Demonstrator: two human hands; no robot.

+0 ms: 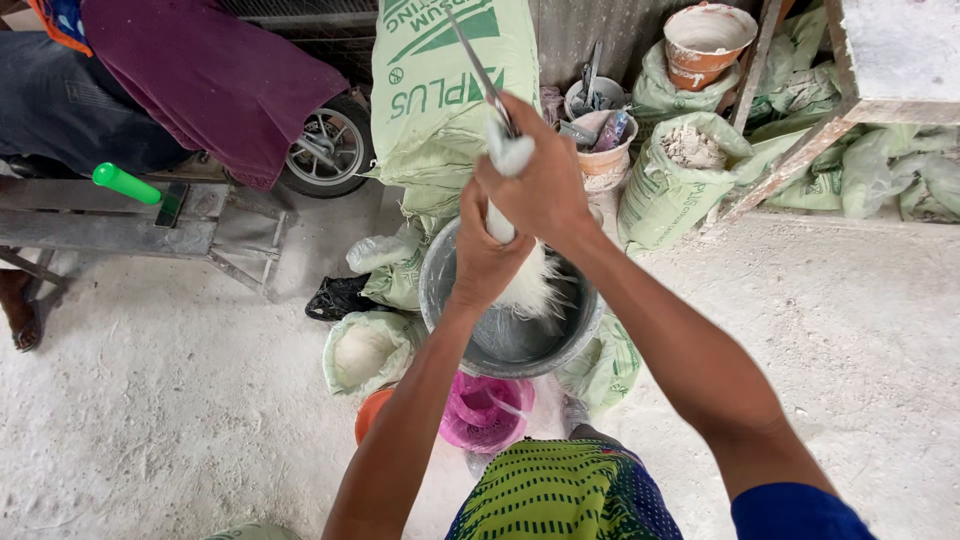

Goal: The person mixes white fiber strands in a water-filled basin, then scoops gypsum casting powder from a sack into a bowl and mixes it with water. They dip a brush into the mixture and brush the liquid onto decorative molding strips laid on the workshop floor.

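Head view, looking straight down my two bare arms: both my hands are wrapped round a white, plaster-caked bundle of pale fibres (pixel 520 270) that I hold upright over a round grey metal basin (pixel 500 345). My right hand (pixel 540 180) sits higher, its fingers (pixel 505 125) clamped together on the thick white upper end of the bundle, where a thin grey metal rod (pixel 478 65) pokes up and away past my knuckles. My left hand (pixel 485 255) is just below it, fingers closed tight on the stem. Beneath that hand the bundle fans out into wet, stringy, off-white strands that hang down inside the basin; whether the tips touch its grey inner wall I cannot tell. The bundle looks smooth and coated where I grip it, loose and frayed at the bottom.

The basin stands on a dusty pale concrete floor (pixel 160 400), between my knees. Just beside it lie an open pale green sack holding white powder (pixel 365 350) and a crumpled pink plastic bag (pixel 485 410). Behind the basin stands a tall pale green printed sack (pixel 450 90), and to its right a white plaster-smeared tub holding tools (pixel 600 140). At the far left, a bright green handle (pixel 125 183) rests on a grey metal surface (pixel 110 235).
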